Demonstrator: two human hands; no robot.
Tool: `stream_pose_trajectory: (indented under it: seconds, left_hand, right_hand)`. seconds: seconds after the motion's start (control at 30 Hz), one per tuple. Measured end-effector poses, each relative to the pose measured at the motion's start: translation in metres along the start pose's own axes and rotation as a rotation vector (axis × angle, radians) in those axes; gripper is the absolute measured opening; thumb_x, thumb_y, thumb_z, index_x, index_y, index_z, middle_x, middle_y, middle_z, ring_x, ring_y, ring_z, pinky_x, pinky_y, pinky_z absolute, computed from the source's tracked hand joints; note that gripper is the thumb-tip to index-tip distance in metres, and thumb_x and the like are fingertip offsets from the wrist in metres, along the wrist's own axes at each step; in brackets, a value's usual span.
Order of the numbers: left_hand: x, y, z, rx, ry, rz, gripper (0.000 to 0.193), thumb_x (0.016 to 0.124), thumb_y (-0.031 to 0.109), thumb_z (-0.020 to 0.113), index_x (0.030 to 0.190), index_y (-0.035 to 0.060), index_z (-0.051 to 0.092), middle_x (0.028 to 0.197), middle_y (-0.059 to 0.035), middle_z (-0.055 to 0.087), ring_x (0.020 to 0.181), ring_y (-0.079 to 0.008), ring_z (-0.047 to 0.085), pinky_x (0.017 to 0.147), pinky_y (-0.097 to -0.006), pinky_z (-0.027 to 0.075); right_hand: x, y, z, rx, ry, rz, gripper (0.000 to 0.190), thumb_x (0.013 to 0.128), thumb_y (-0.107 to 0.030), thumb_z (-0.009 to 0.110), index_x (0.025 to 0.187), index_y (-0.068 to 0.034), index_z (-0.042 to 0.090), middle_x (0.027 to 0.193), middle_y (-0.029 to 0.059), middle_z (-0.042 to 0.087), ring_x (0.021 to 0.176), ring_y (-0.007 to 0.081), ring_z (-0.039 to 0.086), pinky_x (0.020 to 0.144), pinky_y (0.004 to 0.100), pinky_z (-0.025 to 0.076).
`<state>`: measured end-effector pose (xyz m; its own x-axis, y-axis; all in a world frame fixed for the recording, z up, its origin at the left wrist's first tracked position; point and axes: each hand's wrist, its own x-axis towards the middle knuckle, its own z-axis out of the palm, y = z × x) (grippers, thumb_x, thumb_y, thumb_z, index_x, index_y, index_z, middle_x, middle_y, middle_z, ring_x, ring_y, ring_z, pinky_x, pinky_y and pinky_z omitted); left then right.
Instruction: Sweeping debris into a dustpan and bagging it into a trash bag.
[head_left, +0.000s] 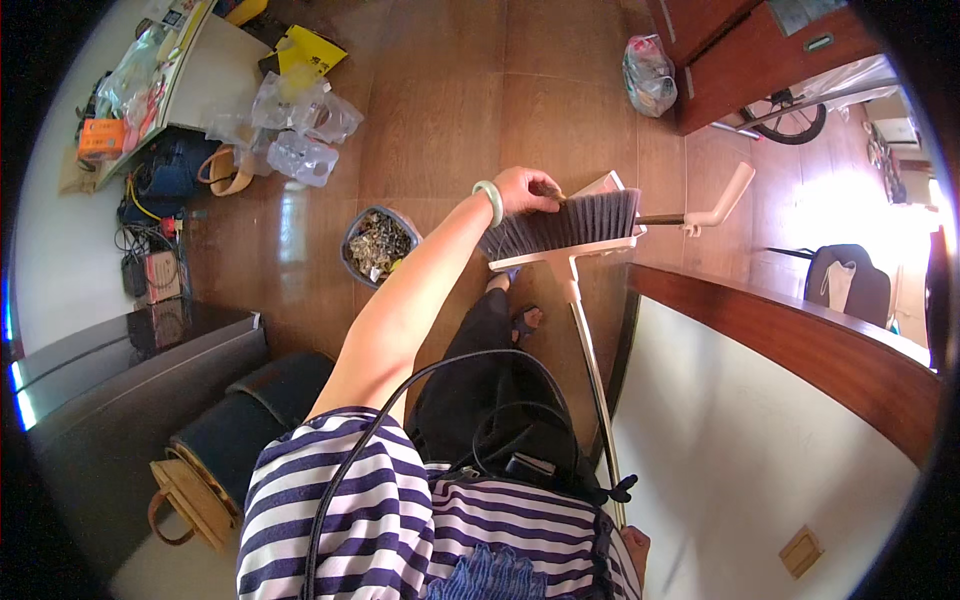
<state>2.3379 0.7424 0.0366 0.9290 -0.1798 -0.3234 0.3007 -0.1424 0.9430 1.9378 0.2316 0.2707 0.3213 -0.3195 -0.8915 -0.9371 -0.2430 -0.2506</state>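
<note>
An upturned broom with a pale pink head and dark bristles (592, 219) is in front of me, its metal handle (592, 360) running down toward my right side. My left hand (529, 191), with a pale green bangle at its wrist, pinches a small brownish tuft at the bristle tips. Low at the right, my right hand (636, 551) is closed around the lower part of the handle, partly hidden by my striped shirt. Behind the broom head a pale pink dustpan (600, 184) shows in part, with its angled grip (724, 199) to the right.
Left of the broom stands a bin (343, 251) holding grey debris. Clear plastic bags (304, 124) lie on the wood-look floor beside a cluttered table. A filled plastic bag (649, 79) sits by the reddish cabinet. A wood-capped low wall (750, 300) borders my right side.
</note>
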Motion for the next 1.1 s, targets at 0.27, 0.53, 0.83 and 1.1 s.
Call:
stream_pose_trajectory:
  seconds: [0.27, 0.53, 0.83, 1.1]
  left_hand:
    - [-0.019, -0.018, -0.044, -0.163, 0.05, -0.166, 0.018, 0.073, 0.013, 0.072, 0.086, 0.0047, 0.064, 0.077, -0.0016, 0.064, 0.065, -0.0075, 0.057, 0.058, -0.0213, 0.047]
    - [-0.031, -0.033, -0.033, 0.024, -0.085, -0.134, 0.022, 0.07, 0.017, 0.075, 0.085, 0.0065, 0.063, 0.079, -0.0013, 0.062, 0.074, -0.0096, 0.057, 0.065, -0.025, 0.047]
    - [-0.055, -0.051, -0.055, -0.204, 0.218, -0.183, 0.013, 0.073, 0.003, 0.068, 0.085, 0.0045, 0.063, 0.077, -0.0034, 0.063, 0.066, -0.01, 0.059, 0.058, -0.0242, 0.05]
    - [-0.068, -0.039, 0.02, 0.46, 0.298, -0.069, 0.035, 0.061, 0.026, 0.076, 0.086, 0.0047, 0.063, 0.084, -0.0118, 0.064, 0.082, -0.0252, 0.061, 0.076, -0.0332, 0.048]
  right_hand:
    - [0.015, 0.034, -0.014, -0.023, 0.033, -0.082, 0.029, 0.086, -0.02, 0.054, 0.066, 0.0, 0.057, 0.053, -0.0008, 0.048, 0.046, 0.0061, 0.039, 0.043, 0.0225, 0.031]
    - [0.018, 0.018, -0.012, -0.005, -0.027, -0.131, 0.028, 0.08, -0.025, 0.063, 0.063, -0.005, 0.053, 0.053, -0.0015, 0.045, 0.044, 0.0084, 0.04, 0.039, 0.0241, 0.03]
    - [0.014, -0.003, -0.008, -0.05, -0.028, -0.125, 0.031, 0.082, -0.027, 0.06, 0.06, -0.006, 0.051, 0.048, -0.0024, 0.043, 0.039, 0.0072, 0.037, 0.036, 0.024, 0.026]
    - [0.012, -0.006, -0.001, -0.034, -0.101, -0.146, 0.031, 0.087, -0.023, 0.055, 0.065, -0.002, 0.054, 0.056, -0.0032, 0.048, 0.052, 0.0058, 0.04, 0.045, 0.0229, 0.032]
